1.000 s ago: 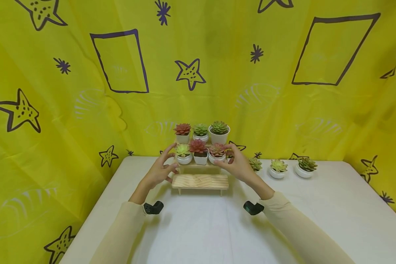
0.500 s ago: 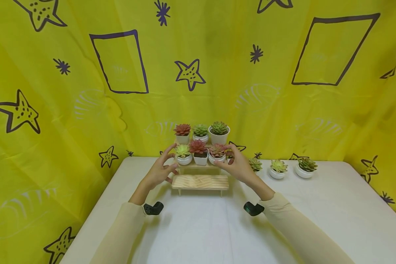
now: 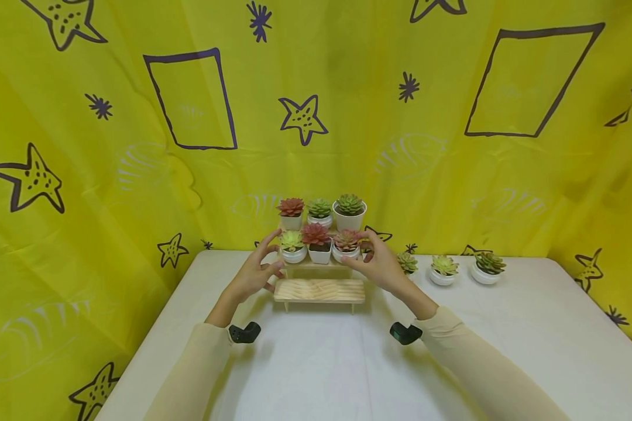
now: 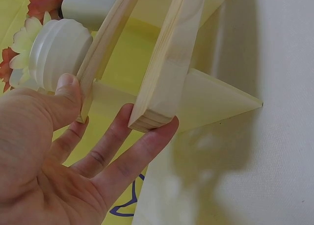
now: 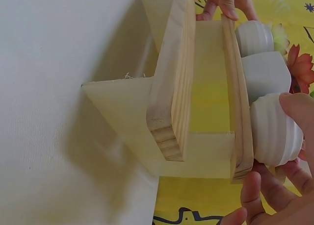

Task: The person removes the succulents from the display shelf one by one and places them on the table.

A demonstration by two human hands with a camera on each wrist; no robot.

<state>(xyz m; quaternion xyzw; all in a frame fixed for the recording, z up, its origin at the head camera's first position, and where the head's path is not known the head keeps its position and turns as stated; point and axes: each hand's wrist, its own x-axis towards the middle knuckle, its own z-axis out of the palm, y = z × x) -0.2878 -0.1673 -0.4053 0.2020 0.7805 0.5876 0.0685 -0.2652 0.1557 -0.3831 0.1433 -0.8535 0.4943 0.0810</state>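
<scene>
A stepped wooden plant stand [image 3: 319, 290] stands on the table. Its middle step carries a yellow-green succulent [image 3: 292, 245], a red succulent [image 3: 318, 242] in a square white pot, and a pink succulent [image 3: 346, 244] in a round white pot. My left hand [image 3: 253, 275] holds the stand's left end, thumb at the middle step, other fingertips touching the lower step's end [image 4: 154, 122]. At the other end, my right hand [image 3: 379, 261] holds the round pot [image 5: 274, 129], its thumb against the pot's side and fingers at the base and step edge.
The top step holds a red succulent [image 3: 291, 212], a small green one [image 3: 320, 211] and a larger green one [image 3: 350, 211]. Further right on the white table [image 3: 326, 368] stand more potted succulents [image 3: 443, 269], one partly hidden behind my right hand. A yellow curtain [image 3: 347, 158] hangs behind.
</scene>
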